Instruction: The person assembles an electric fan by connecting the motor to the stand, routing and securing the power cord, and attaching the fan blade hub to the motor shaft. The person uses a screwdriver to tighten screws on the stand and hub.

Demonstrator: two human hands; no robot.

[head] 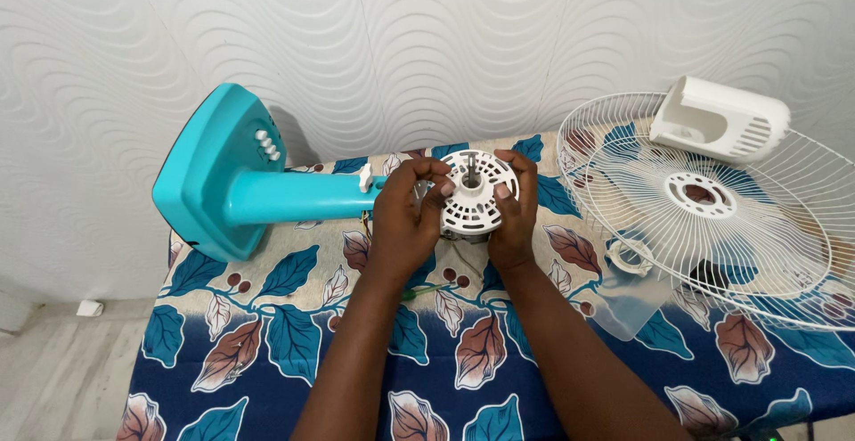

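A round white fan motor housing (pixel 474 199) with a short shaft at its centre stands at the end of a teal fan stand (pixel 233 183) that lies on its side. My left hand (pixel 406 214) grips the housing's left side, fingers curled over the front. On the housing's right side my right hand (pixel 517 208) holds the rim, fingertips on its face. Thin green and yellow wires show under my left wrist.
A white wire fan guard (pixel 712 205) lies at the right with a white motor back cover (pixel 720 118) resting on its far edge. A clear fan blade (pixel 631 303) and a white ring (pixel 628 258) lie beside the guard. The table has a blue leaf-patterned cloth (pixel 267 343). A wall stands behind.
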